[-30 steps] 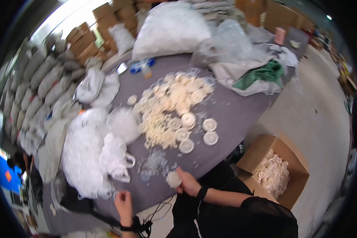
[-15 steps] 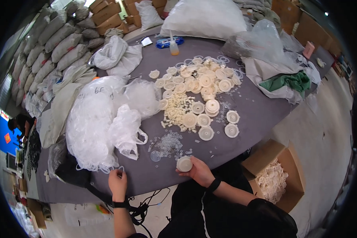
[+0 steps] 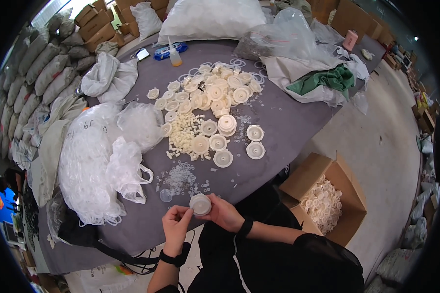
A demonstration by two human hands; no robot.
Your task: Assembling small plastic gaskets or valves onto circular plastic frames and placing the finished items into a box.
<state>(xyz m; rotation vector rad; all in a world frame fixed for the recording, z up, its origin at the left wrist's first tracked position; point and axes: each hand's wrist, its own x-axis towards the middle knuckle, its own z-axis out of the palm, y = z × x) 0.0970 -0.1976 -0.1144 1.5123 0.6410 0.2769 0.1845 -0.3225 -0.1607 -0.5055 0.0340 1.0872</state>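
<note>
Just off the near edge of the table, my right hand (image 3: 226, 215) holds a round, whitish plastic cap (image 3: 200, 204) with its flat face up. My left hand (image 3: 175, 222) pinches the same cap at its left rim, thumb and fingers together. Whether a thin ring is also between these fingers is too small to tell. Beyond my hands lies a scatter of small clear rings (image 3: 180, 176), with a small clear disc (image 3: 166, 196) at its near side. Farther back are small cream pegs (image 3: 183, 134) and a heap of cream round caps (image 3: 215, 93).
A large clear bag of rings (image 3: 90, 166) lies at the left, a white plastic bag (image 3: 128, 171) against it. An open cardboard box (image 3: 349, 195) of cream parts stands on the floor at right. A dropper bottle (image 3: 175, 57) and a big white sack (image 3: 210, 19) are at the back.
My left hand has left the bag of rings, where it pinched a clear ring, and has come right to the cap in my right hand. The whole view has shifted.
</note>
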